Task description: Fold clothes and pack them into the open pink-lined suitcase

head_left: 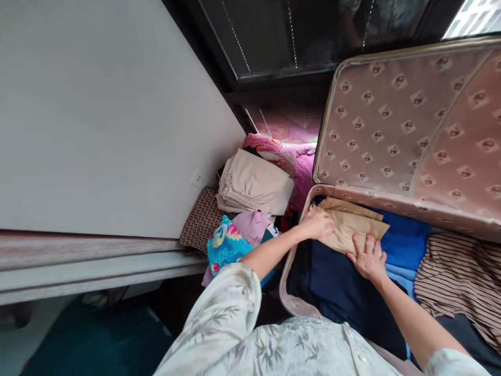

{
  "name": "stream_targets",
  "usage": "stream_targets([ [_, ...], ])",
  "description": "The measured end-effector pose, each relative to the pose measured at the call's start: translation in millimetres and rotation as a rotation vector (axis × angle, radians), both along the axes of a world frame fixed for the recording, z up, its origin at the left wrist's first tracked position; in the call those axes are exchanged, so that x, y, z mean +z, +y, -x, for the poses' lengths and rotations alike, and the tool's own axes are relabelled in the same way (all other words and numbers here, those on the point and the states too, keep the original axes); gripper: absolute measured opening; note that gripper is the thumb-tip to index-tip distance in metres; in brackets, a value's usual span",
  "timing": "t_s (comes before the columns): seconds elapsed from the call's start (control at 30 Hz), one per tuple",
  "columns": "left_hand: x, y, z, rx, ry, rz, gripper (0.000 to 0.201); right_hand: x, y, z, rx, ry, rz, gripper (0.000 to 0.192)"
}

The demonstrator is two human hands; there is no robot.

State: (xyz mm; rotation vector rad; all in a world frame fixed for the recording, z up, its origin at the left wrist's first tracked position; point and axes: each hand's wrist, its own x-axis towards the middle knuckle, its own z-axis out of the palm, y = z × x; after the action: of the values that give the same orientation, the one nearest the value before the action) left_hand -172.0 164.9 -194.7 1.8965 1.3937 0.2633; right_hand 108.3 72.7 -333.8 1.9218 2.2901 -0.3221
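Note:
A folded tan garment [346, 230] lies on top of the clothes in an open suitcase [287, 300] with a pink patterned lining. My left hand [319, 223] rests at the garment's left end, fingers stretched over the cloth and slightly blurred. Flat on its lower right part is my right hand [368, 257], with the fingers spread. Below the tan cloth are dark navy clothes [332, 277]. A bright blue folded garment [403, 237] sits to the right, beside a striped brown top [454, 277].
The suitcase lid [371, 125] stands raised against the dark window [282, 36]. Left of the case are a stack of folded beige cloth [256, 180], a turquoise floral cloth [227, 245], a lilac cloth [250, 225] and a brown patterned cushion [201, 219], near a white wall [117, 130].

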Motion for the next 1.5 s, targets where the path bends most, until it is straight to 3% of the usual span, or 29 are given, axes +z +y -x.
stream_targets([
  [0.07,29.7,12,53,0.13,-0.038,-0.104,0.055,0.5,3,-3,0.008,-0.009,0.026,0.073],
  [0.17,71.9,27,151,0.791,-0.213,-0.412,0.058,6.1,10,-7,0.004,-0.005,0.092,0.073],
  [0.23,90.6,28,212,1.109,-0.209,-0.434,0.071,13.4,12,-7,-0.018,0.004,0.121,0.072],
  [0.3,97.7,23,257,1.32,-0.226,-0.332,0.076,22.4,9,-4,-0.052,0.016,0.124,0.07],
  [0.4,92.0,14,291,1.448,-0.219,-0.251,0.07,35.5,-11,1,-0.094,0.047,0.101,0.069],
  [0.5,80.6,17,297,1.334,0.022,-0.225,0.052,46.5,-42,2,-0.106,0.091,0.075,0.068],
  [0.6,68.8,24,288,0.984,0.428,-0.246,0.022,56.0,-70,-5,-0.127,0.146,0.058,0.064],
  [0.7,54.9,23,273,0.645,0.695,-0.393,0.035,61.8,-87,-13,-0.18,0.213,0.048,0.062],
  [0.77,46.6,17,265,0.543,0.764,-0.422,0.042,62.7,-93,-18,-0.205,0.295,0.024,0.06],
  [0.83,42.0,12,261,0.544,0.77,-0.412,0.043,61.3,-96,-22,-0.204,0.397,-0.017,0.057],
  [0.93,44.7,10,260,0.648,0.738,-0.428,0.047,56.5,-99,-27,-0.2,0.485,-0.054,0.054],
  [1.13,71.6,29,265,0.729,0.778,-0.432,0.05,45.8,-107,-30,-0.171,0.551,-0.045,0.054],
  [1.2,78.8,37,267,0.658,0.775,-0.434,0.043,43.8,-110,-30,-0.177,0.572,-0.019,0.055],
  [1.37,86.3,40,260,0.298,0.678,-0.459,0.037,43.1,-116,-33,-0.194,0.608,0.01,0.056],
  [1.5,85.6,30,250,0.239,0.654,-0.536,0.03,43.7,-122,-36,-0.182,0.63,0.028,0.055],
])
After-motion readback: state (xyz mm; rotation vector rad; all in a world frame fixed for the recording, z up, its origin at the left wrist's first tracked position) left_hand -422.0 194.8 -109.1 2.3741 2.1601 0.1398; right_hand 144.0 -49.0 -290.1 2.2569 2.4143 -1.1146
